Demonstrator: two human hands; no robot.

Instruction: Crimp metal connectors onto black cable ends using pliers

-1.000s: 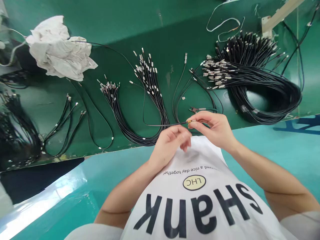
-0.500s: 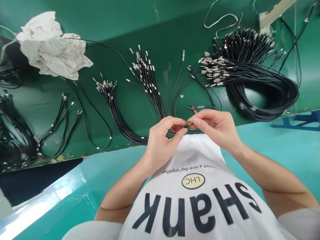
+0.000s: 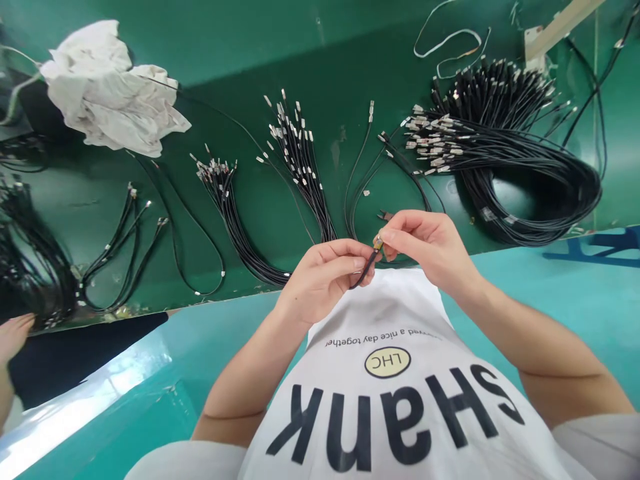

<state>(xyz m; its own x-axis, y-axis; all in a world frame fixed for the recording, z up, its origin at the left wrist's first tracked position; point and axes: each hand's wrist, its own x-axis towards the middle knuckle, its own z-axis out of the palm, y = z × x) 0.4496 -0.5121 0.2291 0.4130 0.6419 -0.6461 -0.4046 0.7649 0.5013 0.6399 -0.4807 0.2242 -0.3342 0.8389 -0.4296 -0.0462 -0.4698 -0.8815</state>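
Note:
Between my hands, at the table's near edge, is a black cable [image 3: 367, 269] with a small metal connector [image 3: 379, 243] on its end. My left hand [image 3: 330, 270] is closed around the cable just below that connector. With thumb and forefinger, my right hand [image 3: 417, 240] pinches the connector's tip. Behind my right hand, a pair of cutters [image 3: 385, 215] lies mostly hidden on the table. A bundle of black cables [image 3: 305, 167] with silvery ends lies beyond my left hand, and a few loose cables [image 3: 357, 173] lie straight ahead.
Coiled cables [image 3: 545, 173] fill the right side of the green table [image 3: 225, 40]. Another cable bundle [image 3: 225, 207] and a crumpled white cloth [image 3: 107, 93] are to the left. At the far left edge, another person's hand [image 3: 15, 337] shows beside dark cables [image 3: 40, 267].
My hands have turned the cable so that its connector points up and more of it shows. The cutters are now more covered by my right hand. Another person's hand has appeared at far left.

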